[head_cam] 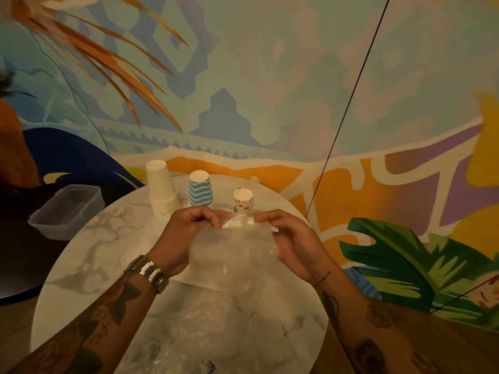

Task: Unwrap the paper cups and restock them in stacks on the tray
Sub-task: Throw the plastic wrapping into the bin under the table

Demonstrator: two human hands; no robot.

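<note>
So this looks roughly mid-job to me. Three lots are already out and sitting upside down at the far side of the counter (pixel 89 238): a tall white stack (pixel 162 190), a blue striped stack (pixel 200 191) and a short flowery cup (pixel 243 202) that might be one or two. Can't tell if they're actually on the white tray (pixel 137 252), it's mostly hidden under the arms. Over the middle there's a bubble wrap bundle (pixel 232 257) held up by the left hand (pixel 186 233) and right hand (pixel 293 245), each with fingers curled in and pinching its top edge. Too blurry to see what's inside. Some loose wrap (pixel 205 330) lies on the near side. I'd say this bundle needs opening and stacking yet
</note>
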